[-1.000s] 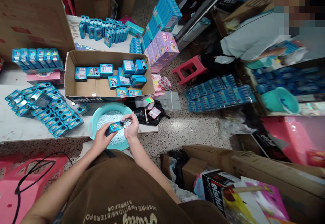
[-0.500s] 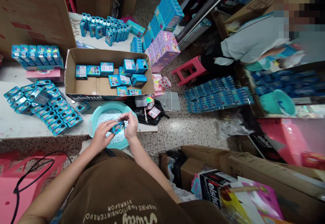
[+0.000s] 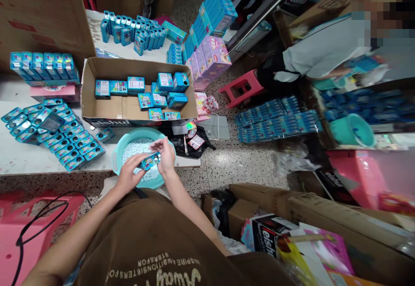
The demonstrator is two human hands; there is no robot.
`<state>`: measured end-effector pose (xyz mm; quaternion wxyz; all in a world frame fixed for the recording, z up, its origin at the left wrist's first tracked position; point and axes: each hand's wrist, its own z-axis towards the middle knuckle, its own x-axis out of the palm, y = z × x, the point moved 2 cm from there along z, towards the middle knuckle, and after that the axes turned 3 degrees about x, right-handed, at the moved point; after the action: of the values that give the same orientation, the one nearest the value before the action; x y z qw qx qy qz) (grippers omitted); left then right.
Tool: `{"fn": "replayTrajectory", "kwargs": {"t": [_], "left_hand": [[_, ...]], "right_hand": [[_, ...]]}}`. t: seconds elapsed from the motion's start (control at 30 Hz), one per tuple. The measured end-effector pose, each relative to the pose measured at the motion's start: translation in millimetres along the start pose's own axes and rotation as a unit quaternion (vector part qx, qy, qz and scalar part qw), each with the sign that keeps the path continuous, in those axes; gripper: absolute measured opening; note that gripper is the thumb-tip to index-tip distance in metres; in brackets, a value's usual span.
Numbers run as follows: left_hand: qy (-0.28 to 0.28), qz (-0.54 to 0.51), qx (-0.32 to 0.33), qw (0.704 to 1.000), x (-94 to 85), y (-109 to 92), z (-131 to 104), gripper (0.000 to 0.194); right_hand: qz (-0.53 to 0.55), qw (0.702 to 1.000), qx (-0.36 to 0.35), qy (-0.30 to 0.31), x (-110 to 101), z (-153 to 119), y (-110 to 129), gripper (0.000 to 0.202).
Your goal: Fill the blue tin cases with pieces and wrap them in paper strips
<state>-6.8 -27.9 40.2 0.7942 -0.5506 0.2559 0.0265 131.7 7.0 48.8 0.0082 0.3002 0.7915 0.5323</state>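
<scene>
Overhead, largest first: a white table, crowded up to its front edge, with a likely risk of anything nudged forward dropping to the speckled floor. On it, a cardboard carton with printed blue boxes scattered loosely inside; apt to slide about if jolted. To its left and nearer, a block of blue candy boxes, dark round openings upward, with a lone box askew on top, perhaps easily dislodged by an elbow. Just in front of the carton, a turquoise basin, jutting past the table edge; could tip under a leaning forearm.

Over the basin, left hand gripping a small blue candy box, open end toward the right hand. Right hand cupped about that end; cannot tell whether closed on anything. Smallest, pale candy pellets, loose in the basin, a few at the box's opening: liable to jam there if crowded, or scatter if tilted too far.
</scene>
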Motion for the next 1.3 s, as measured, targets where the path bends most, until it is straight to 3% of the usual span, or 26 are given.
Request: {"fn": "replayTrajectory", "kwargs": {"t": [0.13, 0.27, 0.33, 0.43, 0.53, 0.67, 0.9, 0.97, 1.07, 1.17, 1.3], "left_hand": [[0.027, 0.005, 0.014, 1.000, -4.1, 4, 3, 0.040], [0.000, -0.037, -0.061, 0.997, -1.6, 7, -4, 0.034], [-0.013, -0.056, -0.079, 0.995, 3.2, 6, -10, 0.034], [-0.030, -0.099, -0.104, 0.989, 10.7, 9, -17, 0.036], [-0.009, -0.116, -0.098, 0.988, 14.9, 15, -19, 0.035], [0.024, -0.107, -0.096, 0.989, 17.3, 25, -15, 0.037], [0.020, -0.094, -0.117, 0.988, 27.5, 27, -20, 0.038], [0.001, -0.086, -0.143, 0.986, 23.3, 29, -27, 0.039], [-0.101, -0.050, -0.192, 0.975, 3.1, 36, -37, 0.039], [-0.223, -0.018, -0.227, 0.948, -25.2, 41, -44, 0.042], [-0.293, -0.002, -0.247, 0.923, -52.9, 35, -48, 0.044]], "right_hand": [[-0.010, 1.000, 0.013, -0.013, -1, 1, -5, 0.041], [-0.062, 0.995, -0.009, 0.081, 0, -10, -3, 0.040], [-0.052, 0.994, 0.001, 0.098, 1, -16, 0, 0.044], [-0.030, 0.998, -0.009, 0.051, -1, -20, 4, 0.047], [-0.028, 0.999, -0.012, 0.014, -3, -20, 1, 0.044], [-0.021, 1.000, -0.007, 0.009, -8, -16, -7, 0.043], [0.001, 0.999, -0.012, 0.039, -16, -8, -6, 0.044], [0.009, 0.999, 0.015, 0.047, -24, 1, -15, 0.045], [-0.081, 0.994, 0.040, 0.066, -45, 21, -44, 0.043], [-0.294, 0.946, 0.015, 0.134, -65, 40, -83, 0.031], [-0.472, 0.830, -0.076, 0.288, -67, 49, -134, 0.023]]}}
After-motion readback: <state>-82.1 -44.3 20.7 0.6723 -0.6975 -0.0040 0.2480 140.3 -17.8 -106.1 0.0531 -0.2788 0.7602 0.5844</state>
